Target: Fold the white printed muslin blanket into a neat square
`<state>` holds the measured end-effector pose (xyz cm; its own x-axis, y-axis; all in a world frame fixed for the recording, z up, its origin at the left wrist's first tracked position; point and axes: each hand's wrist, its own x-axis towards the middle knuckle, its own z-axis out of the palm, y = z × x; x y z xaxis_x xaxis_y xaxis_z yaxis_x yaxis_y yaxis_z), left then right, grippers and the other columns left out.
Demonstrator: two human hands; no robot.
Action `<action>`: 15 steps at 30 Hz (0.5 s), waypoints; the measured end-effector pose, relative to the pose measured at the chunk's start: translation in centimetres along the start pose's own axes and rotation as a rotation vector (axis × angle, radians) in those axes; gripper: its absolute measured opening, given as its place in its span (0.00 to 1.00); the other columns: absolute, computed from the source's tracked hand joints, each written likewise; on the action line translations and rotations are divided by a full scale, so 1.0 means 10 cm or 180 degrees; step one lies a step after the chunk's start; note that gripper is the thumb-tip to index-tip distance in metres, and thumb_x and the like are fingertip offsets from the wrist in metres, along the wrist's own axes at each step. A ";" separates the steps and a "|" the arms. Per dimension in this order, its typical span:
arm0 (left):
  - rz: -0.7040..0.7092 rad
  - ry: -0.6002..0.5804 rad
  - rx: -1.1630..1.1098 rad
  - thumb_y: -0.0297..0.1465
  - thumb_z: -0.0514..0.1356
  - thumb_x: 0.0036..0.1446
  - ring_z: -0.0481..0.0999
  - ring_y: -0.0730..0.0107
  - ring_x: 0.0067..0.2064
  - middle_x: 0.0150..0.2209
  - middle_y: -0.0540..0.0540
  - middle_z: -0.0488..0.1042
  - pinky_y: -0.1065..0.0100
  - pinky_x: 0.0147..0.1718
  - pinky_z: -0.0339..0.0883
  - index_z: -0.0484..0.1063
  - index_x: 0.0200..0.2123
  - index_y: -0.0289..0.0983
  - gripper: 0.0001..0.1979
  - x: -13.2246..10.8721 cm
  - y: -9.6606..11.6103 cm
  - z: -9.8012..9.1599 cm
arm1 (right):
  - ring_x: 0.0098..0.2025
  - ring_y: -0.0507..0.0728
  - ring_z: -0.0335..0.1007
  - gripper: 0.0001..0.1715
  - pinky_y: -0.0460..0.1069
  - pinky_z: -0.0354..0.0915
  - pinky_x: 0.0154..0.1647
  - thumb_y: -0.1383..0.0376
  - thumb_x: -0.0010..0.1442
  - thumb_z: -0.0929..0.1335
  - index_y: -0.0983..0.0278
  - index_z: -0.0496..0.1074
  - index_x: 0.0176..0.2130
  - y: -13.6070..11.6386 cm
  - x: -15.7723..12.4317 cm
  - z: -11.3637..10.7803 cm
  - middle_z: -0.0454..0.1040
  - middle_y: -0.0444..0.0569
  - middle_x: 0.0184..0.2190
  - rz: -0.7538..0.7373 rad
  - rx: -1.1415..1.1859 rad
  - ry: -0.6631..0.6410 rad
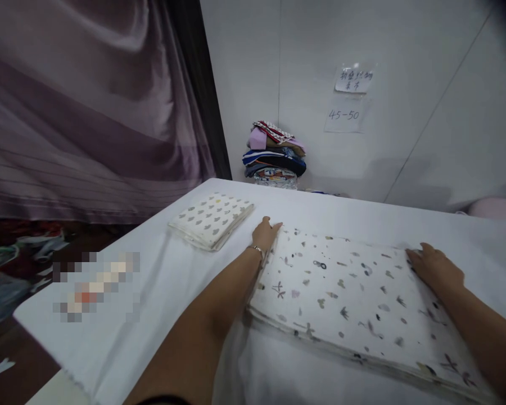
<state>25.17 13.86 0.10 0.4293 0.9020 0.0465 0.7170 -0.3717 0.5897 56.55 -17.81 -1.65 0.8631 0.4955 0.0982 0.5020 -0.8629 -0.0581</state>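
Note:
A wide folded white cloth (341, 287), printed with small grey, tan and black figures, lies in layers on the white-covered table. My left hand (266, 233), with a bracelet at the wrist, grips its far left corner, the fingers closed around the edge. At the far right corner, my right hand (438, 267) has its fingers bent over the cloth's edge; some fingertips are hidden. A smaller folded cloth (215, 219) with grey printed shapes lies left of my left hand, apart from it.
A stack of folded fabrics (275, 154) stands beyond the table against the wall. Paper signs (346, 112) hang on the wall. A purple curtain (96, 112) covers the left side. A pixelated patch (96, 287) hides something on the table's left. Plastic bags (4, 292) lie on the floor.

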 end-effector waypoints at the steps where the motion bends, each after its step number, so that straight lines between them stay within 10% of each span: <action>1: 0.0018 0.0011 -0.0018 0.47 0.52 0.57 0.72 0.63 0.41 0.39 0.43 0.74 0.69 0.33 0.58 0.63 0.47 0.37 0.22 -0.02 -0.04 -0.07 | 0.51 0.69 0.62 0.37 0.59 0.61 0.42 0.49 0.62 0.48 0.69 0.57 0.58 0.01 -0.02 -0.03 0.63 0.65 0.53 -0.0035 -0.0034 0.0033; 8: 0.0378 -0.0316 -0.0074 0.47 0.54 0.54 0.70 0.69 0.31 0.27 0.50 0.73 0.70 0.26 0.54 0.69 0.25 0.38 0.18 -0.41 -0.25 -0.34 | 0.60 0.63 0.51 0.33 0.56 0.53 0.57 0.52 0.61 0.50 0.68 0.63 0.54 0.08 -0.29 0.12 0.60 0.58 0.58 -0.1597 -0.0109 0.0622; 15: 0.0030 -0.0537 0.0130 0.42 0.60 0.50 0.72 0.69 0.33 0.31 0.50 0.75 0.71 0.27 0.57 0.70 0.28 0.38 0.13 -0.61 -0.20 -0.27 | 0.62 0.65 0.49 0.35 0.64 0.53 0.56 0.50 0.59 0.51 0.63 0.61 0.56 0.11 -0.44 0.46 0.58 0.54 0.60 -0.1492 0.0070 0.0259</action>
<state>19.68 9.69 0.79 0.5196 0.8500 -0.0862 0.7329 -0.3916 0.5563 53.57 -20.47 -6.69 0.5364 0.8208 0.1962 0.8381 -0.5454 -0.0099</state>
